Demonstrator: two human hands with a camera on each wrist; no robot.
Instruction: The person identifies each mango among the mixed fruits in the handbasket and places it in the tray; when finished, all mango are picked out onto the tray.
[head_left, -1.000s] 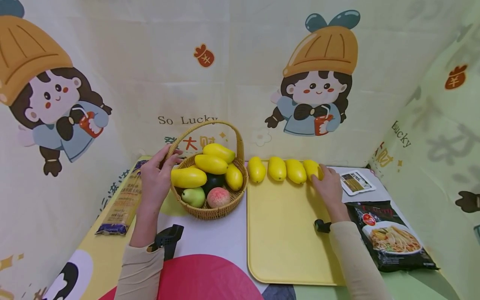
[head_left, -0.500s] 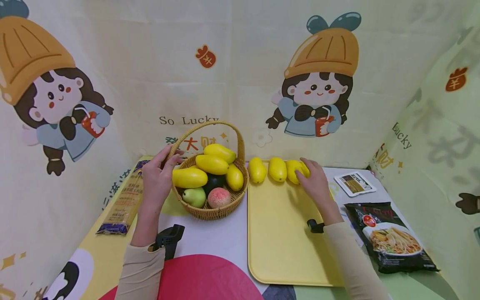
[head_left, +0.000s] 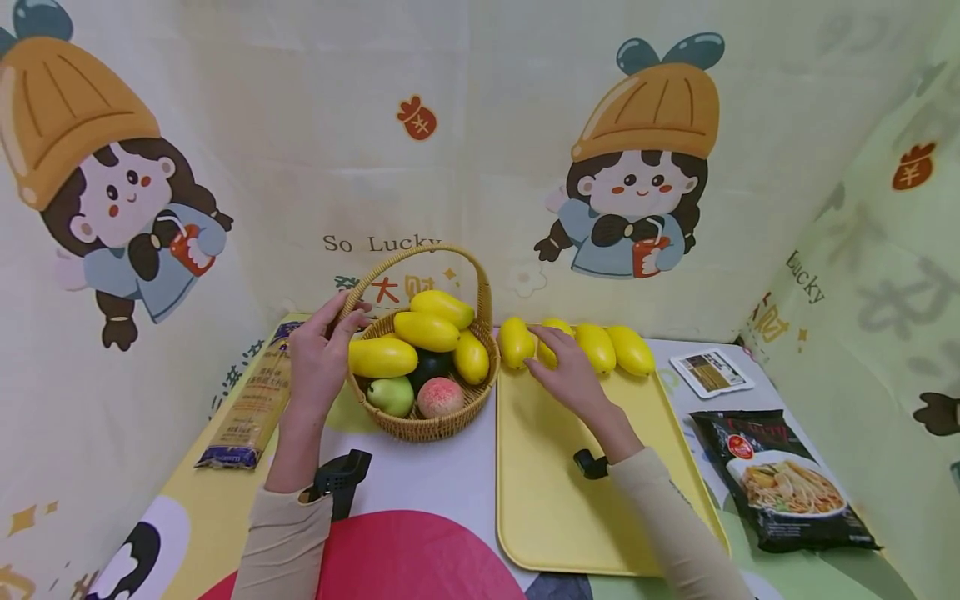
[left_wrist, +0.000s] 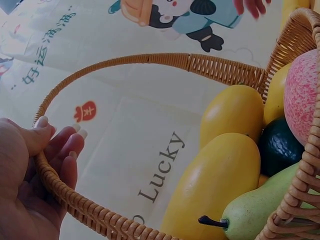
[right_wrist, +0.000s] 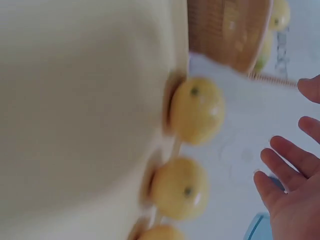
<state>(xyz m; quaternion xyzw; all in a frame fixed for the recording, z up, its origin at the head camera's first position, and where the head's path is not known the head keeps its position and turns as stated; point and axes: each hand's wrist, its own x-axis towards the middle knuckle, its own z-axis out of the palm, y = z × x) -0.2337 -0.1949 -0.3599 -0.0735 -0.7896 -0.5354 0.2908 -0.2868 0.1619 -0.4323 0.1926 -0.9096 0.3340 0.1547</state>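
Note:
My left hand (head_left: 317, 358) holds the handle of a wicker basket (head_left: 427, 427), its thumb and fingers curled round it in the left wrist view. Inside lie several yellow mangoes (head_left: 426, 331), a green pear (head_left: 391, 397), a pink peach (head_left: 441, 397) and a dark fruit (left_wrist: 281, 144), partly covered. Several more mangoes (head_left: 630, 350) stand in a row along the back of a yellow tray (head_left: 585, 500). Above that row hovers my right hand (head_left: 568, 371), fingers spread and holding nothing; the right wrist view shows it apart from the mangoes (right_wrist: 197, 111).
To the left of the basket lies a pasta packet (head_left: 251, 400). Right of the tray are a black noodle bag (head_left: 783, 479) and a small white-edged pack (head_left: 711, 372). Printed cloth walls (head_left: 495, 167) close off the back and sides.
My right hand has moved left along the mango row, from the rightmost one to near the two leftmost. The left hand stays on the basket handle, and the fruit stays in place.

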